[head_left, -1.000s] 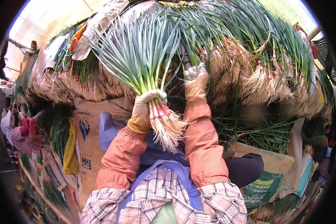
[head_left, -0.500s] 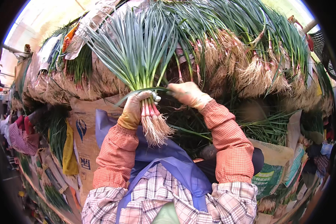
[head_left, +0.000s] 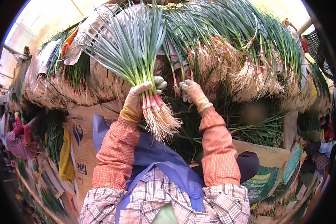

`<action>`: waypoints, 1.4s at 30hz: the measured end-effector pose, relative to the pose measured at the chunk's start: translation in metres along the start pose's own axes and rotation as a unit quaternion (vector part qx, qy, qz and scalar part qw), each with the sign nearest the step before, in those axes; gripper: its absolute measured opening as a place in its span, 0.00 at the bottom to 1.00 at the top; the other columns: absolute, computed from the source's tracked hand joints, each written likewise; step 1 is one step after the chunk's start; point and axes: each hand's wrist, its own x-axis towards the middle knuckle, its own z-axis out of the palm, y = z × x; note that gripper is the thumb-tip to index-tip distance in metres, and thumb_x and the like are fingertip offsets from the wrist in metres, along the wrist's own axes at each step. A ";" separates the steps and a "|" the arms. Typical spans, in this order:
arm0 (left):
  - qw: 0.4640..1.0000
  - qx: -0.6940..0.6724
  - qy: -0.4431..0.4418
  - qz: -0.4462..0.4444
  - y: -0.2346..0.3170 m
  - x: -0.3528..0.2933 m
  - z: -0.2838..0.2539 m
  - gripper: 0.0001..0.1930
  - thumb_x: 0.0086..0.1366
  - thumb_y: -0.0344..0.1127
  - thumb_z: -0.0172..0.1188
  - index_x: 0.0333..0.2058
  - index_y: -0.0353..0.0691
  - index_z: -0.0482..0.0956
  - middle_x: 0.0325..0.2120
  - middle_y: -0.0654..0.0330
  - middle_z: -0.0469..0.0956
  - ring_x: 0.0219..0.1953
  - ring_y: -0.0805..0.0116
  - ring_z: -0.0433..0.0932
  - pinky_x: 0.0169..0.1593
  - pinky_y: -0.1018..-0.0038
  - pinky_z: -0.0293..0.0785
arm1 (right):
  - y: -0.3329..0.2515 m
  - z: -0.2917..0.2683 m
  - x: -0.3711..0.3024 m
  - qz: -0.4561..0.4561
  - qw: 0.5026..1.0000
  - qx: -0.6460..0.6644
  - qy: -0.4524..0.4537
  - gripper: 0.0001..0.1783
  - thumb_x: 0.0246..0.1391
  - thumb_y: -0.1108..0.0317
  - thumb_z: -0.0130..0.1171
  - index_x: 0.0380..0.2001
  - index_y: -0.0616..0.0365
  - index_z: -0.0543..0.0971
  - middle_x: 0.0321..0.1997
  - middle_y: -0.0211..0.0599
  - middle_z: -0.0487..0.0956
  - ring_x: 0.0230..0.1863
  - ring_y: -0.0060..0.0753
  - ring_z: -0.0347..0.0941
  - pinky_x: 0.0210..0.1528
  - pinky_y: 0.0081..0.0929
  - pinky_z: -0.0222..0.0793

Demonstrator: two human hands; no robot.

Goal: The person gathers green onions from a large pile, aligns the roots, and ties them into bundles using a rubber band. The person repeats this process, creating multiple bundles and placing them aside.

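Note:
My gloved left hand (head_left: 135, 98) is closed round a thick bunch of green garlic (head_left: 147, 76). Its long green leaves fan upward, while pinkish stem ends and pale roots hang below the fist. White-coated fingertips show on the bunch's right side. To the right of the bunch, my gloved right hand (head_left: 193, 95) has its fingers partly spread, with nothing visible in them. Those fingertips are close beside the root end of a single stalk (head_left: 174, 76) hanging from the heap; whether they touch it is unclear.
A long heap of green garlic (head_left: 246, 67) spans the far side, roots toward me. Cut leaves (head_left: 263, 128) lie below it on the right. A cardboard sheet (head_left: 82, 149) and yellow cloth (head_left: 66, 156) are left of my blue apron (head_left: 179, 173). Another person (head_left: 20, 140) is at far left.
My right hand has let go of a long leaf that lay across the bunch, and has moved right toward the hanging stalk. The left hand still grips the bunch, barely shifted.

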 end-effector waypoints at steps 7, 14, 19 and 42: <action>0.998 0.033 0.013 -0.047 -0.027 0.009 -0.018 0.16 0.58 0.30 0.57 0.43 0.26 0.76 0.39 0.44 0.79 0.39 0.55 0.81 0.47 0.63 0.78 | -0.009 0.025 -0.022 -0.108 0.992 0.023 -0.060 0.24 0.59 0.51 0.55 0.45 0.64 0.75 0.29 0.38 0.79 0.31 0.25 0.74 0.35 0.23 0.70; 0.987 0.104 0.120 -0.014 -0.059 0.014 -0.029 0.13 0.57 0.25 0.57 0.42 0.31 0.76 0.34 0.54 0.80 0.33 0.61 0.81 0.41 0.67 0.79 | -0.028 0.047 0.037 -0.158 0.959 -0.170 0.160 0.21 0.56 0.59 0.55 0.44 0.67 0.73 0.37 0.49 0.79 0.38 0.41 0.76 0.39 0.35 0.72; 0.984 0.106 0.145 0.008 -0.062 0.012 -0.035 0.13 0.56 0.24 0.58 0.42 0.32 0.76 0.33 0.57 0.80 0.32 0.66 0.79 0.39 0.71 0.77 | -0.020 0.058 0.029 -0.110 0.980 0.003 0.168 0.21 0.52 0.61 0.54 0.46 0.64 0.74 0.41 0.54 0.79 0.43 0.56 0.75 0.47 0.37 0.70; 0.995 0.024 0.000 -0.097 -0.016 -0.003 -0.020 0.22 0.60 0.37 0.52 0.44 0.19 0.72 0.28 0.36 0.78 0.22 0.48 0.80 0.31 0.61 0.82 | -0.030 0.032 0.040 -0.099 0.978 0.180 -0.034 0.11 0.54 0.63 0.61 0.36 0.58 0.77 0.28 0.32 0.81 0.23 0.18 0.70 0.23 0.18 0.65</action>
